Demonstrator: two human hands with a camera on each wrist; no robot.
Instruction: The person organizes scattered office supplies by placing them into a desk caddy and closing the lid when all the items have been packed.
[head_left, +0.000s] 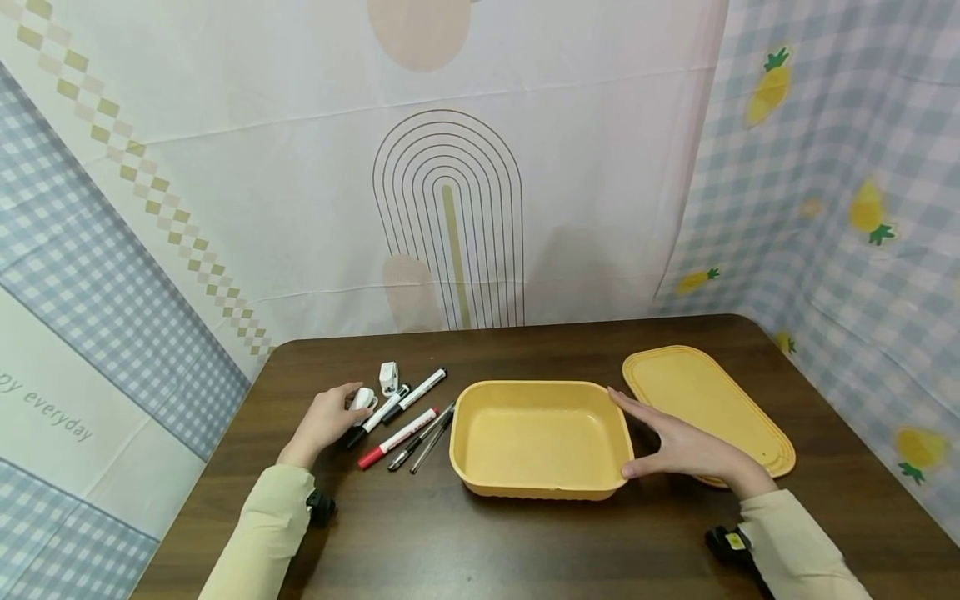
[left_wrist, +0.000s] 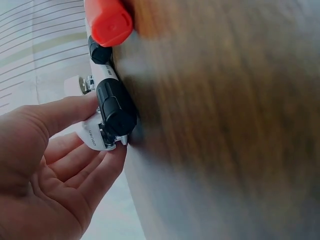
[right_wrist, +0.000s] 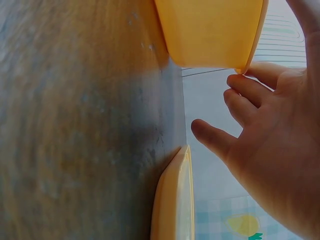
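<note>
At the left of the table my left hand [head_left: 327,421] holds a small white stapler-like tool with metal parts [left_wrist: 92,132] between thumb and fingers. A black-capped marker [left_wrist: 117,107] lies right beside it, partly covering it in the left wrist view. A second small white tool [head_left: 389,377] stands just behind. My right hand [head_left: 678,446] spans the right end of a yellow open box [head_left: 540,487], fingers extended, with thumb and fingertips at its rim. Nothing shows inside the box in the head view.
Another black-and-white marker [head_left: 416,394], a red-capped marker [head_left: 397,437] and two slim pens [head_left: 426,437] lie between my left hand and the box. The yellow lid [head_left: 708,400] lies flat at the right. Patterned cloth [head_left: 600,167] hangs behind the table.
</note>
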